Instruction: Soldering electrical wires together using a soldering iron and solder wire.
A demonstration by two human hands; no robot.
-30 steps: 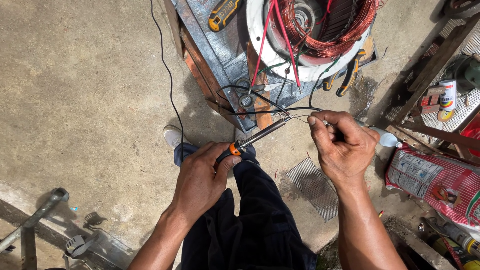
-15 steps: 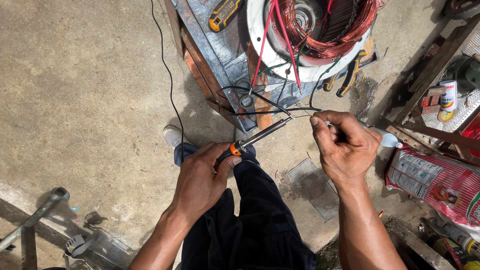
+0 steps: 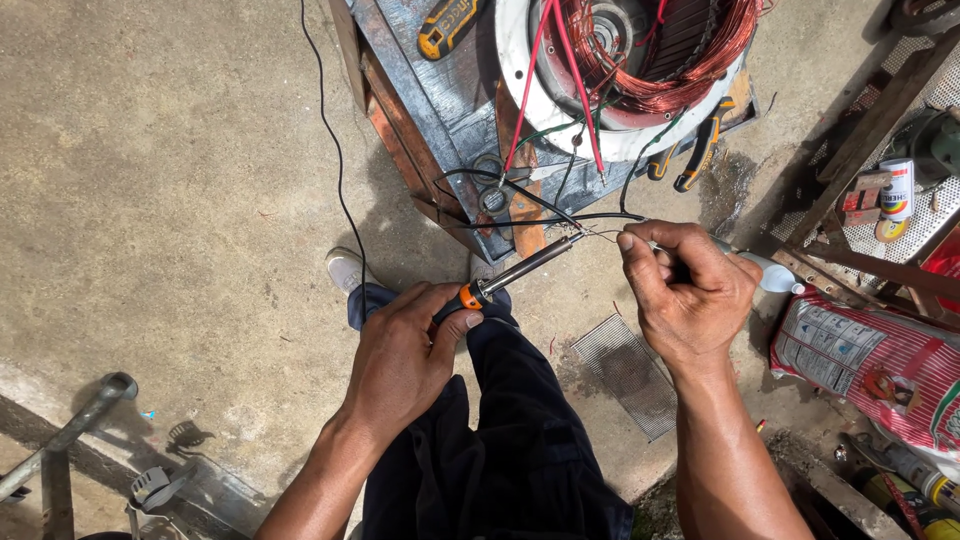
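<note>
My left hand [image 3: 405, 355] grips the orange and black handle of a soldering iron [image 3: 520, 268]. Its metal tip touches a bare wire joint [image 3: 578, 233]. My right hand [image 3: 685, 290] pinches the thin wire end beside that joint. Black wires [image 3: 530, 200] and red wires [image 3: 540, 70] run from the joint area up to a motor stator with copper windings [image 3: 650, 60], which lies on a grey metal stand [image 3: 440, 110].
A yellow and black tool [image 3: 448, 25] lies on the stand, and pliers [image 3: 695, 150] lie by the stator. A red printed sack [image 3: 880, 365] and a wooden rack with cans [image 3: 890, 190] stand at the right. A metal mesh piece [image 3: 625, 375] lies on the concrete.
My right hand has edged slightly lower and to the right with the wire. The soldering iron tip stays at the joint.
</note>
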